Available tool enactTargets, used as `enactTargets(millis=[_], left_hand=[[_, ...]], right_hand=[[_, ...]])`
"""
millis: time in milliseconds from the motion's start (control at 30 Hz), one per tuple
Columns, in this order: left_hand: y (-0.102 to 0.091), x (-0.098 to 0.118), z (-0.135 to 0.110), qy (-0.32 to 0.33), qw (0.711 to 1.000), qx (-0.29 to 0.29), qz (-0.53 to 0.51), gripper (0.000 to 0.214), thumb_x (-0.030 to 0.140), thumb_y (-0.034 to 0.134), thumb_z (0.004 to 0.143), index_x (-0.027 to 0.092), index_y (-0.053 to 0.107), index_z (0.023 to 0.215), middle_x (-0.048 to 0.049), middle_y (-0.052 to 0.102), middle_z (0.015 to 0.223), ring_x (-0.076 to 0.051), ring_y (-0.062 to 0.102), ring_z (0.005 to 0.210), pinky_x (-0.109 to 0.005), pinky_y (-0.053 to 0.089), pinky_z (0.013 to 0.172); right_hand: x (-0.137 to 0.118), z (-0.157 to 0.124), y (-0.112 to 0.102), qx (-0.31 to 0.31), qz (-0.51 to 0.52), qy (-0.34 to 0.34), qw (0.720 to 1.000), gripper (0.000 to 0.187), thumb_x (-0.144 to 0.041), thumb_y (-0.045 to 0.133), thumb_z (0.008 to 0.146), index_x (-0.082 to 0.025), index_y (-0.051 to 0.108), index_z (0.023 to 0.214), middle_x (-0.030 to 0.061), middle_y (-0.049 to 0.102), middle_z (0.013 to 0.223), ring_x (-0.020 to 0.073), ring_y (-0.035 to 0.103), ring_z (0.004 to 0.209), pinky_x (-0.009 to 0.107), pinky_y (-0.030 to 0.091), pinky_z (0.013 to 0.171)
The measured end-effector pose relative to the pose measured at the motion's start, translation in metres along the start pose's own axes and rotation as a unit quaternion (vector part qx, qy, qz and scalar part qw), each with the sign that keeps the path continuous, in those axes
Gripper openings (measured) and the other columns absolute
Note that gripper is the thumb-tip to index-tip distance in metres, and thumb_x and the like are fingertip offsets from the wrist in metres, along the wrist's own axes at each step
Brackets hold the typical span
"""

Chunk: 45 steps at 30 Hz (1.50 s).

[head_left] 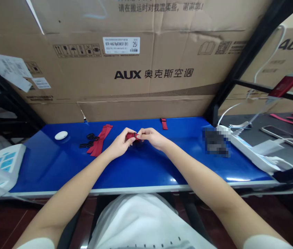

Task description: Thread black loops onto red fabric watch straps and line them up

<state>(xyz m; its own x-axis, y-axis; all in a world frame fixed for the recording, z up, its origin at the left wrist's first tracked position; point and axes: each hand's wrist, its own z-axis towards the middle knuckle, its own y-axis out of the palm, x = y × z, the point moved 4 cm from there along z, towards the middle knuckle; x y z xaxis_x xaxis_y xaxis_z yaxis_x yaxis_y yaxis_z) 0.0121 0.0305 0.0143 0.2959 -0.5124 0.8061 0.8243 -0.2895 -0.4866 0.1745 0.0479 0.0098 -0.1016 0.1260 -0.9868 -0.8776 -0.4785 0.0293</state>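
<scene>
Both my hands are at the middle of the blue tabletop (146,178), close together, and between them is a red strap piece (130,136) with a black part on it. My left hand (120,142) pinches it from the left, thumb nearest me; my right hand (153,137) pinches its right end, fingertips bunched tight. The fingers cover much of it, so I can't tell how the strap runs through the black part!

Just beside my left hand, a fan of loose red straps (101,140) lies aslant, and black buckles (90,137) sit at its left edge. Farther left, there's a white oval object (61,135). Beyond my right hand, near the back edge, lies a short red strap with a black end (164,124). And behind it all stands a big cardboard box (154,91)!
</scene>
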Motion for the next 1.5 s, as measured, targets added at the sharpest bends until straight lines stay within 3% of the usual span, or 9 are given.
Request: enactTargets(millis=[200, 367, 567, 800, 900, 1033, 1167, 1333, 1500], left_hand=[[0.0, 0.007, -0.003, 0.01, 0.997, 0.008, 0.073, 0.029, 0.04, 0.051, 0.093, 0.02, 0.052, 0.114, -0.0006, 0.061, 0.084, -0.014, 0.059, 0.069, -0.027, 0.048, 0.069], [-0.001, 0.006, -0.002, 0.024, 0.997, 0.005, 0.08, 0.03, 0.04, 0.051, 0.094, 0.021, 0.056, 0.116, -0.003, 0.064, 0.094, -0.015, 0.062, 0.072, -0.028, 0.05, 0.072], [-0.006, 0.011, 0.0, 0.106, 0.986, 0.03, 0.125, 0.029, 0.039, 0.056, 0.092, 0.019, 0.064, 0.11, -0.0091, 0.061, 0.105, -0.021, 0.061, 0.096, -0.034, 0.05, 0.085], [-0.003, 0.018, -0.002, 0.13, 0.984, 0.03, 0.118, 0.027, 0.036, 0.055, 0.093, 0.02, 0.067, 0.111, -0.0096, 0.063, 0.103, -0.022, 0.06, 0.097, -0.037, 0.047, 0.089], [-0.005, 0.015, -0.001, 0.115, 0.987, 0.047, 0.101, 0.025, 0.034, 0.06, 0.09, 0.02, 0.068, 0.109, -0.0092, 0.064, 0.102, -0.022, 0.06, 0.098, -0.038, 0.047, 0.091], [-0.012, 0.005, 0.002, 0.061, 0.992, 0.112, -0.004, 0.028, 0.037, 0.072, 0.08, 0.02, 0.069, 0.102, -0.0072, 0.066, 0.1, -0.022, 0.064, 0.096, -0.038, 0.05, 0.09], [-0.01, -0.003, 0.004, 0.0, 0.985, 0.135, -0.107, 0.039, 0.04, 0.082, 0.066, 0.018, 0.069, 0.095, -0.0061, 0.069, 0.096, -0.023, 0.067, 0.093, -0.04, 0.053, 0.09], [-0.01, 0.0, 0.003, -0.017, 0.983, 0.142, -0.114, 0.04, 0.04, 0.085, 0.061, 0.017, 0.07, 0.091, -0.0055, 0.071, 0.091, -0.022, 0.069, 0.087, -0.04, 0.055, 0.087], [-0.014, 0.005, 0.0, -0.03, 0.983, 0.142, -0.109, 0.04, 0.039, 0.082, 0.066, 0.016, 0.068, 0.095, -0.0065, 0.072, 0.092, -0.022, 0.07, 0.084, -0.04, 0.056, 0.085]], right_hand=[[0.004, 0.002, 0.001, 0.009, 0.012, 0.008, 1.0, 0.015, -0.03, 0.073, 0.066, -0.017, 0.067, 0.067, -0.0015, 0.061, 0.064, 0.0122, 0.048, 0.064, 0.028, 0.035, 0.067], [0.008, 0.001, 0.001, 0.004, 0.015, 0.026, 1.0, 0.015, -0.03, 0.072, 0.067, -0.016, 0.068, 0.066, -0.0006, 0.062, 0.065, 0.0115, 0.048, 0.063, 0.027, 0.033, 0.066], [0.012, 0.001, 0.001, 0.011, 0.023, 0.041, 0.999, 0.017, -0.03, 0.073, 0.066, -0.016, 0.064, 0.063, -0.0018, 0.059, 0.061, 0.0106, 0.047, 0.06, 0.027, 0.032, 0.064], [0.015, 0.0, 0.003, 0.008, 0.045, 0.062, 0.997, 0.018, -0.03, 0.075, 0.063, -0.016, 0.064, 0.064, -0.0006, 0.06, 0.062, 0.0118, 0.05, 0.062, 0.028, 0.035, 0.066], [0.013, 0.0, 0.001, 0.022, 0.005, 0.052, 0.998, 0.023, -0.035, 0.076, 0.065, -0.016, 0.063, 0.065, -0.001, 0.06, 0.064, 0.012, 0.051, 0.063, 0.028, 0.037, 0.067], [0.002, 0.0, -0.005, 0.066, -0.059, -0.031, 0.996, 0.029, -0.038, 0.078, 0.069, -0.019, 0.064, 0.086, 0.0006, 0.067, 0.083, 0.0156, 0.06, 0.08, 0.031, 0.045, 0.078], [-0.006, -0.002, 0.002, 0.002, -0.09, -0.097, 0.991, 0.044, -0.035, 0.079, 0.068, -0.02, 0.065, 0.107, 0.005, 0.069, 0.105, 0.0201, 0.064, 0.097, 0.037, 0.047, 0.091], [-0.018, -0.009, 0.01, 0.049, -0.216, -0.165, 0.961, 0.037, -0.036, 0.077, 0.072, -0.019, 0.07, 0.103, 0.006, 0.071, 0.102, 0.0224, 0.065, 0.097, 0.036, 0.047, 0.093], [-0.026, -0.013, 0.009, 0.059, -0.256, -0.152, 0.953, 0.035, -0.035, 0.074, 0.075, -0.019, 0.071, 0.106, 0.0068, 0.072, 0.106, 0.0236, 0.065, 0.1, 0.036, 0.047, 0.094]])
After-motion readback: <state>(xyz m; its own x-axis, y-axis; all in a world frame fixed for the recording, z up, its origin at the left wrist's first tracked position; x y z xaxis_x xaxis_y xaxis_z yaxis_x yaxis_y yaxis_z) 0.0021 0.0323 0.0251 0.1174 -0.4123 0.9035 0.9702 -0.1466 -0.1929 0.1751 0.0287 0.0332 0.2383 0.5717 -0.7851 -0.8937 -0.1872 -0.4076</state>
